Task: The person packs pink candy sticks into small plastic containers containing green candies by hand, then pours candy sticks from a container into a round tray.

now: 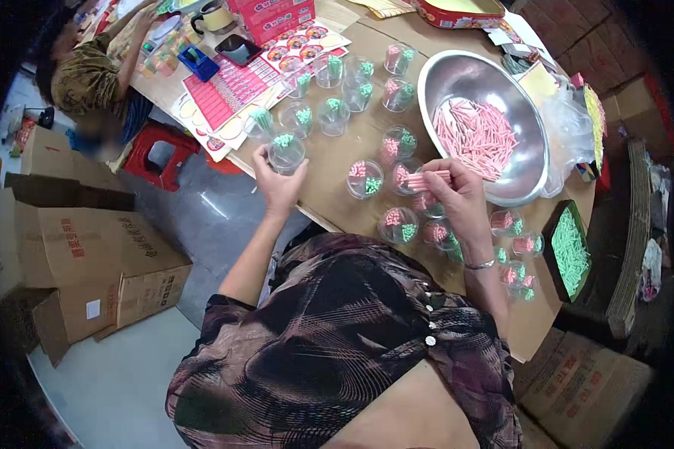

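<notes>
My left hand (pixel 278 188) is closed around a clear plastic cup (pixel 287 156) with green sticks in it, near the table's front edge. My right hand (pixel 460 200) pinches a bundle of short pink sticks (pixel 427 179) above a group of cups, left of a large metal bowl (pixel 532 142). Loose pink sticks (pixel 475 135) lie heaped in that bowl. Several cups with both pink and green sticks stand around my right hand, such as one cup (pixel 365 179) left of it. Farther back, several cups (pixel 333 116) show only green sticks.
A dark tray (pixel 553 258) of green sticks sits at the right. Printed sheets (pixel 225 97), a blue tape dispenser (pixel 197 63) and pink boxes (pixel 277 19) lie at the back left. Another person (pixel 90 78) is beside a red stool (pixel 157 153). Cardboard boxes (pixel 105 254) stand on the floor.
</notes>
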`<state>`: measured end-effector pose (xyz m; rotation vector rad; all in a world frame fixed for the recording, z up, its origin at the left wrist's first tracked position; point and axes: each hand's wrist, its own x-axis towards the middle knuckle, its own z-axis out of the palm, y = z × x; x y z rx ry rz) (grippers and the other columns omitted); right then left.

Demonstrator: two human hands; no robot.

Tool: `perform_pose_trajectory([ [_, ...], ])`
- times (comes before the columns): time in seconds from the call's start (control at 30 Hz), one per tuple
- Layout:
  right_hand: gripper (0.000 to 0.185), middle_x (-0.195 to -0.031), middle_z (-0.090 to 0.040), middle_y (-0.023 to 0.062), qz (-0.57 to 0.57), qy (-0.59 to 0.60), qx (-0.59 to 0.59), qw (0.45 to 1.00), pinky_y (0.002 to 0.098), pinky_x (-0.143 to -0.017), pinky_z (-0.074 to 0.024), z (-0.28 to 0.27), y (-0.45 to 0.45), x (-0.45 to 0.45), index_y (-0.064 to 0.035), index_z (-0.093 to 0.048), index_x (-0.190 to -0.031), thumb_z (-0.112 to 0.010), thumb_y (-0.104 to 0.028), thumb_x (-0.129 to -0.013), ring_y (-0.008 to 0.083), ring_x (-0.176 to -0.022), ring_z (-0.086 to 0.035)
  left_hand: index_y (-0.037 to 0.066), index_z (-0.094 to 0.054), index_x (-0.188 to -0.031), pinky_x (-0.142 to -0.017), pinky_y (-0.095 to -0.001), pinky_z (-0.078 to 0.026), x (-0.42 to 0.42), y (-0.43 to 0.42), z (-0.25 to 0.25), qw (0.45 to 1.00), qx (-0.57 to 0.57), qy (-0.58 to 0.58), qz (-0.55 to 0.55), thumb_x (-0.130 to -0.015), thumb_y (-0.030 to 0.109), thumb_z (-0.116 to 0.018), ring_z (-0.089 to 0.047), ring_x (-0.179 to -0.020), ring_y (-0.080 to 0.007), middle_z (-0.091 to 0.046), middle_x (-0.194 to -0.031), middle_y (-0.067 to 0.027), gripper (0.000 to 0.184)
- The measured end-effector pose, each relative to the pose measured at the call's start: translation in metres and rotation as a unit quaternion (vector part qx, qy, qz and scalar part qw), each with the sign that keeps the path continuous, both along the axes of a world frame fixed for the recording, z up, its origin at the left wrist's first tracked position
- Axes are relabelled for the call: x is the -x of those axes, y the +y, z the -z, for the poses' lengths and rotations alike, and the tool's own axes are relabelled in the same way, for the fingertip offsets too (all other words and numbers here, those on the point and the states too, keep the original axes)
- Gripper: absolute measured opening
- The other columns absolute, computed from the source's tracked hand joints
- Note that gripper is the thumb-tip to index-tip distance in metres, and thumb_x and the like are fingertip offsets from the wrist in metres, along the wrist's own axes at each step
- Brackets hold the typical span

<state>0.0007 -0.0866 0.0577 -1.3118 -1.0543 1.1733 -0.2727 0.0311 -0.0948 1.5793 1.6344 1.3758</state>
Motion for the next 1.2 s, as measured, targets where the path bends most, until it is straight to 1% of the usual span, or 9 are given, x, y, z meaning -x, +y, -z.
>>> perform_pose_trajectory([
  [0.23,0.01,-0.081,-0.06,0.0027,-0.009,-0.084,-0.088,0.993,0.017,-0.054,-0.0427,-0.015,0.006,0.028,0.0002,-0.063,-0.096,-0.061,-0.003,-0.087,0.0069,-0.061,-0.051,0.001,-0.042,-0.12,-0.084,-0.0336,-0.048,-0.072,-0.049,-0.077,0.97,-0.041,-0.072,0.228,-0.063,0.011,-0.079,-0.057,-0.096,-0.0242,-0.052,-0.11,-0.0139,0.069],
  [0.3,0.012,-0.084,-0.058,0.0037,0.034,-0.231,-0.278,0.932,0.0191,-0.054,-0.0418,-0.017,0.008,0.035,-0.0008,-0.064,-0.094,-0.064,0.001,-0.082,0.0081,-0.063,-0.05,0.001,-0.043,-0.119,-0.082,-0.032,-0.048,-0.088,-0.053,-0.087,0.955,-0.032,-0.087,0.283,-0.064,0.01,-0.077,-0.057,-0.095,-0.0226,-0.053,-0.11,-0.013,0.066],
  [0.43,0.013,-0.087,-0.057,0.0052,0.053,-0.327,-0.322,0.887,0.0231,-0.057,-0.043,-0.011,0.001,0.034,-0.001,-0.065,-0.091,-0.066,0.003,-0.079,0.0106,-0.066,-0.049,0.002,-0.043,-0.12,-0.08,-0.0312,-0.05,-0.103,-0.055,-0.106,0.93,-0.003,-0.098,0.354,-0.063,0.009,-0.078,-0.059,-0.092,-0.0219,-0.055,-0.108,-0.0119,0.067],
  [0.63,0.015,-0.091,-0.056,0.0057,-0.032,-0.405,-0.282,0.869,0.0264,-0.059,-0.046,-0.022,-0.008,0.013,-0.0029,-0.064,-0.097,-0.065,-0.001,-0.081,0.014,-0.065,-0.051,0.004,-0.043,-0.122,-0.076,-0.0305,-0.051,-0.113,-0.054,-0.113,0.911,0.007,-0.072,0.407,-0.064,0.01,-0.078,-0.061,-0.087,-0.0212,-0.058,-0.105,-0.0101,0.068],
  [0.8,0.019,-0.096,-0.057,0.0065,0.028,-0.514,-0.284,0.809,0.0286,-0.059,-0.0469,-0.027,-0.008,0.018,-0.0047,-0.061,-0.104,-0.061,-0.004,-0.085,0.016,-0.063,-0.053,0.006,-0.043,-0.124,-0.08,-0.0304,-0.05,-0.13,-0.046,-0.114,0.902,-0.005,-0.051,0.428,-0.065,0.011,-0.079,-0.06,-0.091,-0.0211,-0.057,-0.109,-0.0111,0.07],
  [0.97,0.022,-0.101,-0.056,0.007,0.112,-0.469,-0.227,0.846,0.0298,-0.061,-0.0477,-0.037,-0.005,-0.009,-0.0067,-0.058,-0.109,-0.058,-0.008,-0.087,0.0176,-0.063,-0.055,0.007,-0.042,-0.126,-0.085,-0.0319,-0.049,-0.134,-0.033,-0.108,0.881,0.002,-0.104,0.462,-0.064,0.012,-0.081,-0.059,-0.096,-0.0218,-0.055,-0.113,-0.0114,0.073],
  [1.07,0.018,-0.095,-0.06,0.0109,0.112,-0.543,-0.086,0.828,0.0321,-0.066,-0.0496,-0.014,0.002,-0.087,-0.0039,-0.061,-0.103,-0.059,-0.008,-0.086,0.0222,-0.065,-0.058,0.008,-0.04,-0.129,-0.089,-0.0344,-0.048,-0.114,-0.015,-0.089,0.89,-0.007,-0.083,0.448,-0.064,0.013,-0.083,-0.056,-0.102,-0.0227,-0.053,-0.116,-0.012,0.078],
  [1.13,0.016,-0.092,-0.061,0.0143,0.037,-0.617,0.07,0.783,0.0369,-0.068,-0.0497,0.024,0.003,-0.142,0.0,-0.061,-0.098,-0.059,-0.007,-0.084,0.0278,-0.069,-0.058,0.007,-0.04,-0.131,-0.09,-0.0352,-0.047,-0.089,-0.012,-0.086,0.934,-0.017,-0.08,0.349,-0.065,0.013,-0.084,-0.054,-0.106,-0.0232,-0.053,-0.115,-0.0127,0.079],
  [1.2,0.018,-0.088,-0.062,0.0151,0.022,-0.609,0.109,0.785,0.0374,-0.066,-0.0504,0.03,0.01,-0.154,0.0027,-0.062,-0.095,-0.061,-0.008,-0.081,0.0284,-0.067,-0.059,0.005,-0.04,-0.132,-0.093,-0.034,-0.045,-0.058,-0.008,-0.068,0.966,0.042,-0.041,0.251,-0.068,0.009,-0.081,-0.053,-0.108,-0.0235,-0.052,-0.119,-0.0142,0.076],
])
